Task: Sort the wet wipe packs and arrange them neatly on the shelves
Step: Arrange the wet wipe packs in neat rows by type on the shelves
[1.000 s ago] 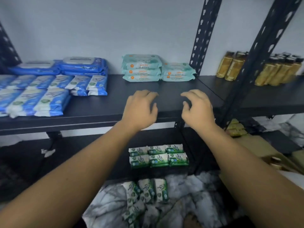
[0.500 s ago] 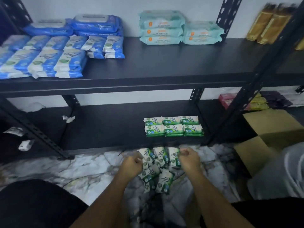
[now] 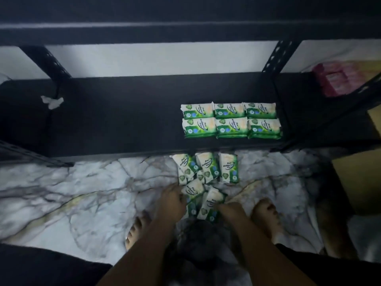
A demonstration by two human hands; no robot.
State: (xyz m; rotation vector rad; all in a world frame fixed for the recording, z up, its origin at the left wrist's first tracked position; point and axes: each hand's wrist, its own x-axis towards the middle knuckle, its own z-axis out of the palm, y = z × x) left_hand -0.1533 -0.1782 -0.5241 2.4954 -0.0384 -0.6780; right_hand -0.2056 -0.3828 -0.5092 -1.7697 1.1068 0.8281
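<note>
Squaring the green packs [image 3: 207, 170] on the floor [image 3: 82, 193] before lifting helps; left hand [image 3: 171, 201] and right hand [image 3: 231, 209] touch them, grip unclear.

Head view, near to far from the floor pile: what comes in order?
Loose green wipe packs on the floor → lower shelf edge → six shelved green packs → white wall → upper shelf.

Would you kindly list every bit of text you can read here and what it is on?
"Pine Antibacterial", then probably "Wipes": on the floor packs and, fainter, the shelf packs.
Pink packs: too blurred to read.
Small print on all packs: unreadable.
</note>
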